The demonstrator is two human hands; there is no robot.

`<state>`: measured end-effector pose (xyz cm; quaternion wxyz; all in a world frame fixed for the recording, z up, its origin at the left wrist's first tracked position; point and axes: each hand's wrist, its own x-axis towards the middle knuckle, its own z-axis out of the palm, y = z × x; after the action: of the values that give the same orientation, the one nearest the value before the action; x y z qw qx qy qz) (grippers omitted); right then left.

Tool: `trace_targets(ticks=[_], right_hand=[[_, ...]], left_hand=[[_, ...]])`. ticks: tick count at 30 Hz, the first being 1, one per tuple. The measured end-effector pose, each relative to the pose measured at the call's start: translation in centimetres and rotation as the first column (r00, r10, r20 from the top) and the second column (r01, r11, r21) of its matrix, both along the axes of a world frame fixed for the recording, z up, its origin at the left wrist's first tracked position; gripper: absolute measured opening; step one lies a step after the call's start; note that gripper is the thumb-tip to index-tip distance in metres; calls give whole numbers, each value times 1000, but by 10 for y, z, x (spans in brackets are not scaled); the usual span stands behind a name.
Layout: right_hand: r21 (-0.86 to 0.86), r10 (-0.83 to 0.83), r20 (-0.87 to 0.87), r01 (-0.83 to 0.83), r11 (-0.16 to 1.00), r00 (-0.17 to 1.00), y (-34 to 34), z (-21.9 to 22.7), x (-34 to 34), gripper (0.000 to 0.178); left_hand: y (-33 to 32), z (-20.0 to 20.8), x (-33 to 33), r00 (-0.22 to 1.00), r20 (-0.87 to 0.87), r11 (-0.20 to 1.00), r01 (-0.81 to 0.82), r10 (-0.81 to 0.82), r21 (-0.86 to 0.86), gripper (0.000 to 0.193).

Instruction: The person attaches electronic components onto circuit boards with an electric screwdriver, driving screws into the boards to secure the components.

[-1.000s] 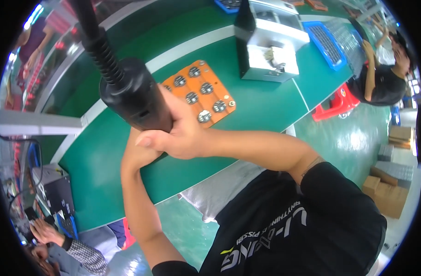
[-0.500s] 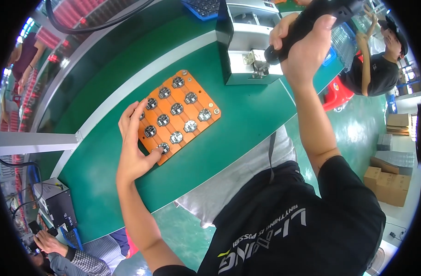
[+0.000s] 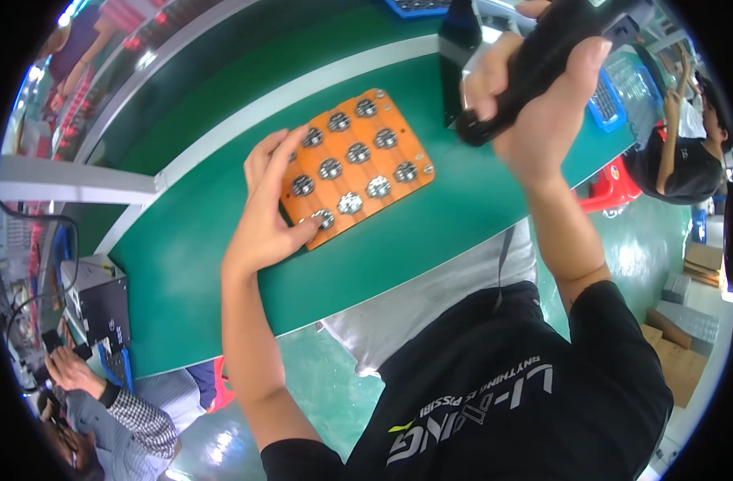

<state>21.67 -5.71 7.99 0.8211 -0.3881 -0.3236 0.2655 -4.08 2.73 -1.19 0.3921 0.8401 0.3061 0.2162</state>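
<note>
An orange fixture plate [image 3: 368, 170] lies on the green table, holding rows of small round circuit boards [image 3: 358, 153]. My left hand [image 3: 264, 216] grips its left end, fingers along the far edge and thumb on the near corner, by one board. In my right hand [image 3: 543, 128] is a black cylindrical power tool [image 3: 531, 76] that looks like an electric screwdriver. The tool is held tilted above the table, right of the plate and apart from it. Its working tip cannot be made out. Hand and tool cover most of a metal box [image 3: 458, 56] behind them.
A grey rail [image 3: 278, 107] runs along the table's far side, joined by a post [image 3: 78, 180] at left. Blue trays [image 3: 607, 106] stand at the right. A dark equipment box [image 3: 100, 301] sits at the left end. Co-workers are at both sides; a red stool [image 3: 603, 191] is at right.
The view has turned, so the table scene sits further right. My right hand has brought the black tool away from the metal box's front, closer to the plate. My left hand keeps its grip.
</note>
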Motion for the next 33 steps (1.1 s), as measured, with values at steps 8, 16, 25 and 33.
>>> trace_targets(ticks=[8,16,25,33], right_hand=[[-18,342,327,-356,934,881,28,-46,-95,81],[-88,373,324,-364,927,870,32,-53,-102,80],[18,450,316,-479,878,835,38,-66,-106,67],[58,551,184,-568,821,814,44,-67,-112,39]], left_hand=[[2,-6,-6,998,61,1000,20,-21,16,99],[3,-8,-8,998,61,999,22,-24,29,98],[2,-8,-8,997,74,999,28,-29,24,97],[4,-11,-9,999,-30,972,6,-13,-233,81]])
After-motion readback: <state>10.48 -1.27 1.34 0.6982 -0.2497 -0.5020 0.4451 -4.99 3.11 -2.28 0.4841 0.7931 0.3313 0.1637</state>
